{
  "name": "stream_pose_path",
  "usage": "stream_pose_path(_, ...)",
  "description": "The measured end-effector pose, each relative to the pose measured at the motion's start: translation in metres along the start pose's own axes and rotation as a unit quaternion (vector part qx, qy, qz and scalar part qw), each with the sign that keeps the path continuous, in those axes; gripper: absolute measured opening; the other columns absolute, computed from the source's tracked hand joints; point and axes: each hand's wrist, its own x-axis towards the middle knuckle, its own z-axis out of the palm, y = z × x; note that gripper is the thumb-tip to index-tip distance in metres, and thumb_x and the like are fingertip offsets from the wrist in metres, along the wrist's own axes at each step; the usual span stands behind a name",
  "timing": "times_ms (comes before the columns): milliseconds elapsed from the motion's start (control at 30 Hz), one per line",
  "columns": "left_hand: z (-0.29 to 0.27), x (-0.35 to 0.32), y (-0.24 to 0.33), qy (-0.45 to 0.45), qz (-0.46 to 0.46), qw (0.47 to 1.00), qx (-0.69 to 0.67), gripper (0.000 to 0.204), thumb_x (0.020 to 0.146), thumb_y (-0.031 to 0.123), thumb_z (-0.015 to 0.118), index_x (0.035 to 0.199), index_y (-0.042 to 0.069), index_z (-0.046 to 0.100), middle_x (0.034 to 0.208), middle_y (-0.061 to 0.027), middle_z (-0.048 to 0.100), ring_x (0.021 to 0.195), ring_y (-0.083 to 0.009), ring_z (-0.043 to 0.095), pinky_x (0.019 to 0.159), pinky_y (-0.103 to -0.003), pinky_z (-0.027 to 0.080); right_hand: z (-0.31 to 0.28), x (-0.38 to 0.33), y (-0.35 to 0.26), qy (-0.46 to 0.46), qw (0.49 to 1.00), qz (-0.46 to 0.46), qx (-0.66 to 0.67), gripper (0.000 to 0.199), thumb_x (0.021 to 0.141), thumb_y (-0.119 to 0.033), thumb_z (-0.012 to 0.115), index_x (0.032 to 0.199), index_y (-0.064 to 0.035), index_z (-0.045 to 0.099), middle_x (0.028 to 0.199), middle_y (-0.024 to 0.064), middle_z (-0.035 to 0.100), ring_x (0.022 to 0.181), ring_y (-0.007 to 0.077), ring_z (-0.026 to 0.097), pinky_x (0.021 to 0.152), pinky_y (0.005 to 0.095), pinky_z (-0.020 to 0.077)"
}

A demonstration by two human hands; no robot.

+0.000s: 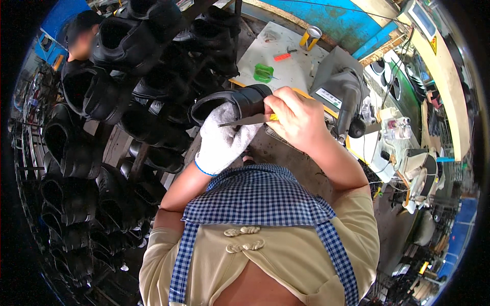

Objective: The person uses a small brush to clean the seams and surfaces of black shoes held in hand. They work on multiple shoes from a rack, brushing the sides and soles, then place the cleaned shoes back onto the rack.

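Note:
My left hand (220,142), in a white knitted glove with a blue cuff edge, is closed on a black shoe (250,100). The shoe lies across the top of the glove, its opening on the left side. My bare right hand (298,117) is closed at the shoe's right end. From its fingers a slim pointed metal blade with a yellow handle (247,121) reaches left, just below the shoe and in front of the gloved fingers. Most of that handle is hidden in the right hand, so the exact kind of tool is unclear.
Racks of black shoes (81,188) fill the left side; a person (81,38) stands behind them. Ahead, a white table (286,38) carries a green plastic piece (263,73), a red piece (281,57), a yellow can (310,38) and a grey machine (339,71). Clear bottles (398,128) stand right.

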Motion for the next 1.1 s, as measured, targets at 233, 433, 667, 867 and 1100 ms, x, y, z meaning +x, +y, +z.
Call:
stream_pose_path(233, 0.000, -0.003, 0.010, -0.001, -0.014, 1.000, -0.001, 0.031, 0.084, 0.017, 0.071, 0.112, 0.004, 0.068, 0.102, -0.0145, 0.071, 0.092, -0.0292, 0.070, 0.081, -0.035, 0.054, 0.001, -0.005, 0.011, 0.040, 0.991, 0.039, 0.125, 0.037, 0.059, 0.001, 0.077, 0.094, -0.0053, 0.065, 0.086, 0.0032, 0.061, 0.063, 0.0147, 0.064, 0.048, 0.0266, 0.0493)
stream_pose_path(433, 0.006, -0.002, 0.007, 0.020, 0.048, 0.998, 0.028, 0.029, 0.084, 0.017, 0.070, 0.110, 0.004, 0.069, 0.101, -0.0140, 0.071, 0.090, -0.0290, 0.070, 0.080, -0.035, 0.054, -0.008, -0.005, 0.004, -0.040, 0.999, -0.011, 0.001, 0.023, 0.070, -0.013, 0.074, 0.090, -0.0068, 0.063, 0.084, 0.0015, 0.050, 0.063, 0.0144, 0.059, 0.050, 0.0276, 0.0465)
stream_pose_path(667, 0.006, -0.002, 0.003, 0.016, 0.009, 1.000, 0.022, 0.029, 0.084, 0.018, 0.072, 0.109, 0.004, 0.069, 0.097, -0.0145, 0.071, 0.086, -0.0293, 0.070, 0.077, -0.035, 0.055, 0.003, -0.006, 0.009, -0.030, 0.999, 0.010, 0.037, 0.032, 0.060, -0.006, 0.077, 0.089, -0.0058, 0.063, 0.085, 0.0018, 0.056, 0.065, 0.0145, 0.062, 0.050, 0.0276, 0.0482)
stream_pose_path(867, 0.008, -0.008, -0.002, 0.032, 0.018, 0.998, 0.052, 0.029, 0.084, 0.019, 0.072, 0.108, 0.004, 0.069, 0.096, -0.0151, 0.071, 0.085, -0.0315, 0.069, 0.076, -0.036, 0.055, -0.003, -0.008, 0.015, 0.000, 0.991, 0.030, 0.134, 0.033, 0.061, 0.003, 0.075, 0.089, -0.0080, 0.063, 0.081, 0.0028, 0.060, 0.062, 0.0163, 0.063, 0.048, 0.0292, 0.0489)
stream_pose_path(1100, 0.013, -0.004, 0.002, 0.002, 0.052, 0.998, 0.048, 0.032, 0.081, 0.020, 0.073, 0.110, 0.005, 0.069, 0.101, -0.0145, 0.070, 0.087, -0.0316, 0.069, 0.076, -0.037, 0.055, -0.021, 0.002, 0.013, -0.125, 0.985, 0.042, 0.110, 0.026, 0.062, -0.006, 0.074, 0.078, -0.0084, 0.055, 0.082, 0.0024, 0.053, 0.061, 0.0196, 0.058, 0.053, 0.0308, 0.0473)
